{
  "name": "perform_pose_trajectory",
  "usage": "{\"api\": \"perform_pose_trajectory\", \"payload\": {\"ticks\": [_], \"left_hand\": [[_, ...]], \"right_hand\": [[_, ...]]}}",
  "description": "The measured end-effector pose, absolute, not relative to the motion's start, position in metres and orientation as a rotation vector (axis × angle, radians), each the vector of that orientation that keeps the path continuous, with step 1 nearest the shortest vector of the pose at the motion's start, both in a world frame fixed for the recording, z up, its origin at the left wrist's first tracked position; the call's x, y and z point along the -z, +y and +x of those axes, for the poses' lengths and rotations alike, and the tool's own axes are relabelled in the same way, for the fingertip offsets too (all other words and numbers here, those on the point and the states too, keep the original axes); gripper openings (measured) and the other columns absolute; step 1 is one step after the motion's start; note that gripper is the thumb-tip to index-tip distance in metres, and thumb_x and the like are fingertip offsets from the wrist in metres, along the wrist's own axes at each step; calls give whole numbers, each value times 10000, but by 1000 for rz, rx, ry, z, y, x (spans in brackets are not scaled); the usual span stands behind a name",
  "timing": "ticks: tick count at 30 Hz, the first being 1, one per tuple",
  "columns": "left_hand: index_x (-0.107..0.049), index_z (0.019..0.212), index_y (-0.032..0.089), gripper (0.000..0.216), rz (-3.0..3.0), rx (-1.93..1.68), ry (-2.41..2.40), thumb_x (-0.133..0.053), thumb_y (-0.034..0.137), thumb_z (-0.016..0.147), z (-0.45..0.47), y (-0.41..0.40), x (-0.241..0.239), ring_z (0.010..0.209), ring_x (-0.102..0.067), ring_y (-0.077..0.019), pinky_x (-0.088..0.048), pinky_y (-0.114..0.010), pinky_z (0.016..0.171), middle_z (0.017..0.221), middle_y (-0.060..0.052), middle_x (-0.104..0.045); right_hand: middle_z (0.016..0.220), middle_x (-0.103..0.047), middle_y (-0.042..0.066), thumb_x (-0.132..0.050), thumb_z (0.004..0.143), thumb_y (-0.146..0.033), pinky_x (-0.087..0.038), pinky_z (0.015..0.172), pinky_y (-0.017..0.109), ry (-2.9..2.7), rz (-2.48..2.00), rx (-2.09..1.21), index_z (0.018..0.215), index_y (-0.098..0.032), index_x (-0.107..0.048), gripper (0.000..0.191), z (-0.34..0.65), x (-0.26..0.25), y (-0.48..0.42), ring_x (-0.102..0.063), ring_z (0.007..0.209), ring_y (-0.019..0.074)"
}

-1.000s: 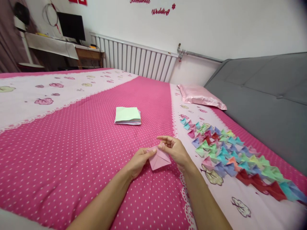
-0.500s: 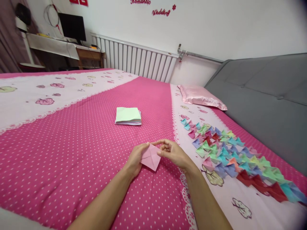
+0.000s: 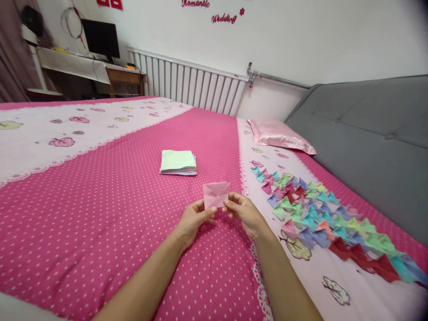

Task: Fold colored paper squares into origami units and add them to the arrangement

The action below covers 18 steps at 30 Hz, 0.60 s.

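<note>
1. Holding the pink folded paper (image 3: 216, 194) in both hands; I have it up over the dotted bedspread (image 3: 110, 214), creases facing the camera.
2. My left hand (image 3: 193, 222): thumb and fingers pinched on its lower edge, left side.
3. My right hand (image 3: 245, 213): narrow pinch at the lower right corner.
4. Paper stack (image 3: 178, 161): pale green on top, just beyond my hands.
5. Folded paper pieces (image 3: 311, 213): many colours, rows on my right, near pillow (image 3: 281, 133).

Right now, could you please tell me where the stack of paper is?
In the head view, the stack of paper lies on the bedspread, left of centre, beyond the pink paper that the left hand and right hand hold.
</note>
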<state>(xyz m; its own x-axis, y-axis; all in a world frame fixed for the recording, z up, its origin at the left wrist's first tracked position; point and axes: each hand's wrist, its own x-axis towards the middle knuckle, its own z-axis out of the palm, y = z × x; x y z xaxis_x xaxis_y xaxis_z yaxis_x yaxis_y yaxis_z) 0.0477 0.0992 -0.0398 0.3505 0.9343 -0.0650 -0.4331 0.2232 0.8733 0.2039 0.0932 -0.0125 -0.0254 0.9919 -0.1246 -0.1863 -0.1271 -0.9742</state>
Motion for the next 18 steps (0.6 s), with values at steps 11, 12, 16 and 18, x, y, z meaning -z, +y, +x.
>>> {"api": "perform_pose_trajectory", "payload": {"ticks": [11, 12, 16, 18], "left_hand": [[-642, 959, 134, 281, 895, -1059, 705, -636, 252, 703, 46, 96, 34, 350, -422, -36, -297, -142, 360, 528, 9, -582], [-648, 949, 129, 278, 879, -1053, 690, -638, 230, 691, 46, 95, 32, 415, -498, -59, -359, -151, 402, 616, -29, -637], [-682, 844, 100, 237, 789, -1075, 582, -607, 176, 632, 45, 94, 27, 703, -610, -161, -486, -249, 661, 818, -95, -684], [-688, 841, 86, 273, 764, -1084, 541, -558, 224, 644, 44, 94, 27, 749, -606, -188, -481, -284, 717, 845, -113, -683]], "right_hand": [[729, -639, 1, -692, 616, -271, -361, 544, 197, -1074, -1225, -1325, 790, -183, -645, 200, 204, 16, 94, -553, 642, 109], [725, -640, 1, -690, 610, -257, -368, 548, 201, -1074, -1220, -1327, 781, -183, -646, 191, 203, 17, 95, -549, 638, 110], [732, -650, 7, -679, 578, -206, -397, 557, 218, -1057, -1167, -1370, 765, -178, -652, 190, 202, 22, 98, -555, 617, 115], [755, -656, 9, -678, 564, -186, -415, 571, 224, -1054, -1129, -1382, 767, -180, -654, 205, 203, 22, 98, -570, 639, 122]]}}
